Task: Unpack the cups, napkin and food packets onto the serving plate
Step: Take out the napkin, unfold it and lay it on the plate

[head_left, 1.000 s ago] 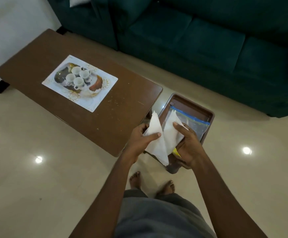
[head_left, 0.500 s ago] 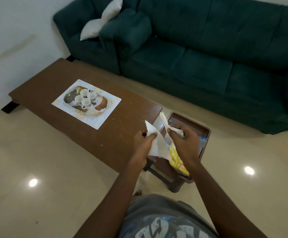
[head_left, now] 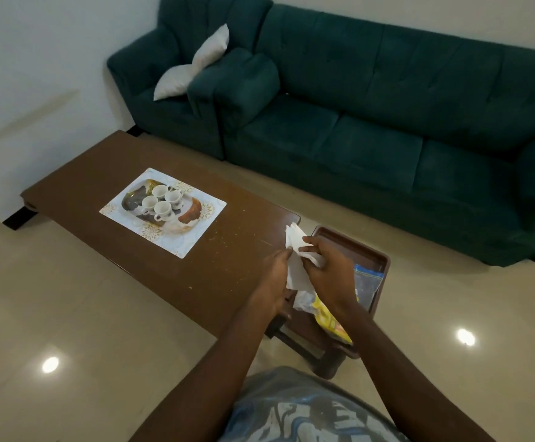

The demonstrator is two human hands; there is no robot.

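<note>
Four cups [head_left: 161, 201] already sit on the serving plate [head_left: 138, 204], far left of my hands. Both my left hand [head_left: 277, 269] and right hand [head_left: 330, 271] grip the napkin [head_left: 295, 250]; food packets [head_left: 330, 317] wait beneath my right hand.

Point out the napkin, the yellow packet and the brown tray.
napkin [head_left: 295, 272], head view, sheet between the hands.
yellow packet [head_left: 327, 315], head view, its exposed middle.
brown tray [head_left: 355, 247], head view, far rim.

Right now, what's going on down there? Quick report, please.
Both hands, left and right, hold the napkin above the table's end. Four cups on the plate. Packets in the tray. Path clear.
</note>
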